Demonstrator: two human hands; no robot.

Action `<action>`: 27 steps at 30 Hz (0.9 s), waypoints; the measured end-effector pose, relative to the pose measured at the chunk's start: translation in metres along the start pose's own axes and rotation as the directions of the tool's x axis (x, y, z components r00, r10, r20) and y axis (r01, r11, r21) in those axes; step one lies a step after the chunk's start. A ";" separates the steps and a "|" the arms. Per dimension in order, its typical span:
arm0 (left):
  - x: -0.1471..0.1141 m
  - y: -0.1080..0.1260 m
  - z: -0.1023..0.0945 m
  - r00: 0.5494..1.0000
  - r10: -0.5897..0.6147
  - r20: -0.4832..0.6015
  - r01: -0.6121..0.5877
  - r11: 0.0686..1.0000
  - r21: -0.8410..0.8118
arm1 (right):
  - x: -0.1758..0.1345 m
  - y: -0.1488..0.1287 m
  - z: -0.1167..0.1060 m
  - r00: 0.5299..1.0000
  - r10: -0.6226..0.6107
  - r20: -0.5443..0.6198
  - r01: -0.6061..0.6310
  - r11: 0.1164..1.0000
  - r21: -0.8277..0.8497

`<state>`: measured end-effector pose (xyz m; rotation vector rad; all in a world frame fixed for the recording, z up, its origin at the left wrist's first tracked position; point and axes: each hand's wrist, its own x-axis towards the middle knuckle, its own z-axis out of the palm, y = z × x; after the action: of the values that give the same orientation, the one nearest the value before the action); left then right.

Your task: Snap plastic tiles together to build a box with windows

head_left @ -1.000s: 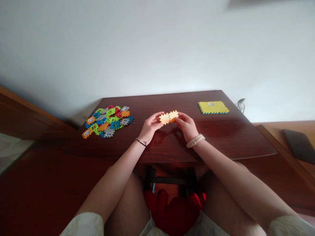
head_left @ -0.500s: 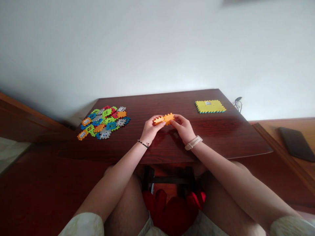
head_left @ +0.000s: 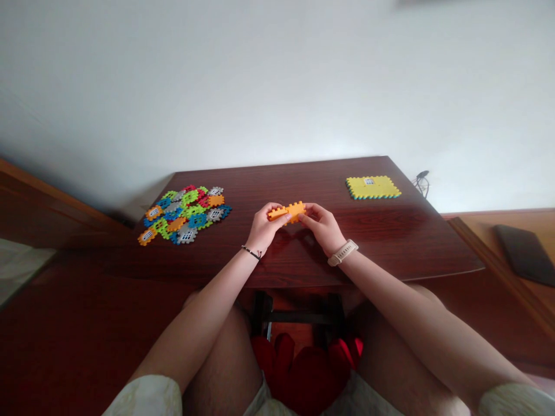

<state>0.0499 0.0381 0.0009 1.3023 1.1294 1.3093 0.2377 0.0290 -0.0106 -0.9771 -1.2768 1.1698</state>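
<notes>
Two orange toothed building tiles meet at their edges, held just above the front middle of the dark table. My left hand [head_left: 263, 226] grips the left orange tile [head_left: 276, 213], thumb in front and fingers behind. On the other side, my right hand [head_left: 322, 225] pinches the right orange tile [head_left: 297, 211] between thumb and fingers. The two tiles stand at an angle to each other. Whether their teeth fully interlock I cannot tell, and my fingers hide parts of both.
A heap of toothed tiles [head_left: 189, 212] in several colours, some with white window grids, lies on the table's left. At the back right rests a yellow panel [head_left: 375, 187] above a green layer. Behind the dark wooden table [head_left: 269, 184] rises a white wall [head_left: 277, 86].
The left orange tile has tilted a little against the right one. Both hands keep their grip and have hardly moved.
</notes>
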 end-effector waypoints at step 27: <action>-0.001 -0.010 0.007 0.999 -0.048 0.011 0.049 0.992 -0.118 | 0.001 0.003 0.001 0.994 0.088 -0.063 -0.082 0.993 0.083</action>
<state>0.0571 0.0385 -0.0086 1.1855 1.0549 1.3139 0.2367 0.0309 -0.0136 -1.0112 -1.1364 1.2344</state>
